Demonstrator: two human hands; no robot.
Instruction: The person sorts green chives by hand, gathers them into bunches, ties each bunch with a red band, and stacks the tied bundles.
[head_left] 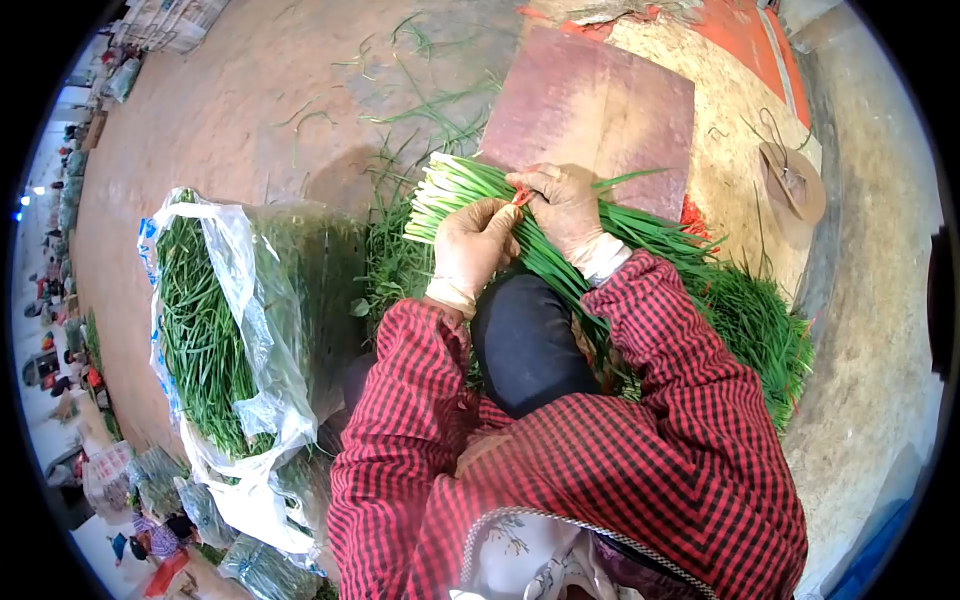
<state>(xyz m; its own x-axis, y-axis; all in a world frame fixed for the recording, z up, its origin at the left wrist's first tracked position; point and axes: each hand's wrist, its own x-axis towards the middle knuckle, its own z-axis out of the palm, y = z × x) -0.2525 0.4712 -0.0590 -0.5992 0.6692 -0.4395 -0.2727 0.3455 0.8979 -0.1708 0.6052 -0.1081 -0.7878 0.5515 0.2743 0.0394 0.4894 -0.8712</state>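
Note:
A thick bundle of garlic chives (455, 190) lies across my knee, its pale cut ends at the left and its green leaves trailing to the right. My left hand (468, 250), in a thin pale glove, is closed in a pinch at the red tie (522, 196) on top of the bundle. From the other side my right hand (562, 205), also gloved, pinches the same tie with its fingers curled. The part of the tie under the stems is hidden. More loose chives (755, 325) spread out beside my right forearm.
A plastic bag (240, 290) packed with chives stands on the floor at the left. A reddish board (600, 110) lies ahead, with red ties (697, 218) by its edge and a brown round object (792, 182) to the right. Stray leaves (425, 110) litter the floor.

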